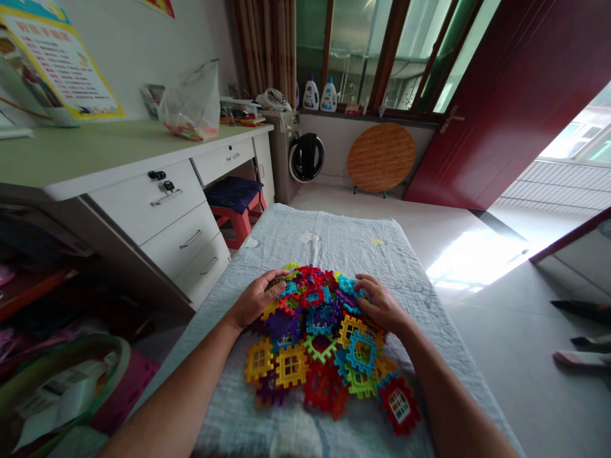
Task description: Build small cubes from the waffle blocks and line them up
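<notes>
A heap of colourful plastic interlocking building pieces (321, 323) lies on a table covered with a pale blue cloth (334, 238). The pieces are flat squares with notched edges, in red, yellow, blue, purple and green, some with window grids. My left hand (260, 298) rests against the left side of the heap, fingers stretched over its top edge. On the opposite side, my right hand (380, 303) touches the heap with its fingers spread. Neither hand grips a piece. Nearest me on the right, a red piece with a white window (400, 406) lies at the heap's edge.
A white desk (157, 210) with drawers stands to the left, with a plastic bag (193, 105) on it. Beyond the table are a red stool (236, 207), a washing machine (281, 149) and a round wooden board (382, 156). A pink basket (126, 381) sits at lower left.
</notes>
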Available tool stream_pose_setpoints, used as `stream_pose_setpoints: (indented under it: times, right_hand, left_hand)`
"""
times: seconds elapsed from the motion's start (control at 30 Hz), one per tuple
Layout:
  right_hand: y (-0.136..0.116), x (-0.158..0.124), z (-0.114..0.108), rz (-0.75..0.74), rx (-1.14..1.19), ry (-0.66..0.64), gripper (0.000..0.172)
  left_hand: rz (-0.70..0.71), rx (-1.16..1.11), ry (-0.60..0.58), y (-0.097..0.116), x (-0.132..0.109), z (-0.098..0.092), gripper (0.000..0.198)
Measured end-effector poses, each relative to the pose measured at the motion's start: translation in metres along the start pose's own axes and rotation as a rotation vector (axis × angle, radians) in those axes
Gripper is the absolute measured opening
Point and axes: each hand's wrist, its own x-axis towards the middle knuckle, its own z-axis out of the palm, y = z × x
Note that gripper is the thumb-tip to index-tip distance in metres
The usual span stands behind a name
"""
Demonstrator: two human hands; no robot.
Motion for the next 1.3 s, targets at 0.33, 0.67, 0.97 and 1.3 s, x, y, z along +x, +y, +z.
stream_pose_setpoints:
  times: [0.33, 0.67, 0.97, 1.3]
  right_hand:
    - [-0.028, 0.001, 0.0, -0.064, 0.179, 0.177, 0.006]
    - [-0.042, -0.004, -0.008, -0.153, 0.212, 0.051, 0.026]
    - [-0.03, -0.053, -0.059, 0.036, 0.015, -0.054, 0.05]
    - [-0.035, -0.143, -0.021, 0.047, -0.181, -0.273, 0.123]
  left_hand:
    - [0.058, 0.023, 0.024, 0.0, 0.003, 0.002, 0.043]
    - [0.071, 0.008, 0.018, 0.004, 0.002, 0.004, 0.046]
    - [0.036, -0.025, 0.012, 0.004, -0.002, 0.002, 0.052]
    - [0.084, 0.081, -0.006, 0.002, -0.009, -0.002, 0.052]
